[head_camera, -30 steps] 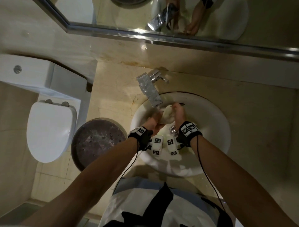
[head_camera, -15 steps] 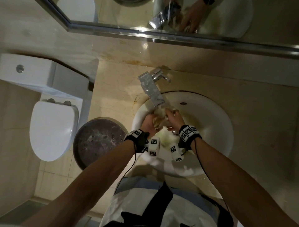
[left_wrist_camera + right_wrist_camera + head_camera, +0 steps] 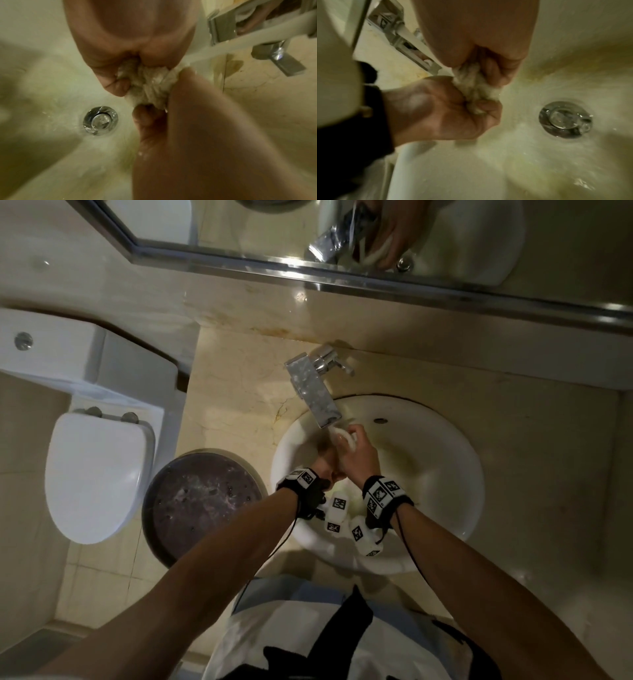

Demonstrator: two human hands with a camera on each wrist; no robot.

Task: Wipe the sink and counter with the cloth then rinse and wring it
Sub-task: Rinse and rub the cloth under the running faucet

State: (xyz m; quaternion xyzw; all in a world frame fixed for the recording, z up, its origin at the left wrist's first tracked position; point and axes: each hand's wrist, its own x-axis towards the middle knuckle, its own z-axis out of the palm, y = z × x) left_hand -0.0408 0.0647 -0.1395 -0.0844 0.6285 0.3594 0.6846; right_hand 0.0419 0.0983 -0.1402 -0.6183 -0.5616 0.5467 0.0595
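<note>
Both hands are over the sink (image 3: 428, 474), clenched on the bunched cloth (image 3: 150, 83). Left hand (image 3: 440, 111) grips its lower end, fingers curled round it. Right hand (image 3: 481, 40) grips the upper end from above, thumb and fingers wrapped. The cloth is a wet, off-white wad squeezed between the two fists, held above the basin, just under the faucet (image 3: 313, 392) spout. Water stream (image 3: 240, 46) runs from the spout and hits the cloth near the right hand. Drain stopper (image 3: 100, 122) sits below the hands, water around it. Sink is set into the beige table (image 3: 531, 433). Left of it, a dark round bin (image 3: 202, 501) is on the floor, beside a white toilet (image 3: 96, 470) with lid down. Mirror (image 3: 445, 234) above reflects the faucet and a hand.
</note>
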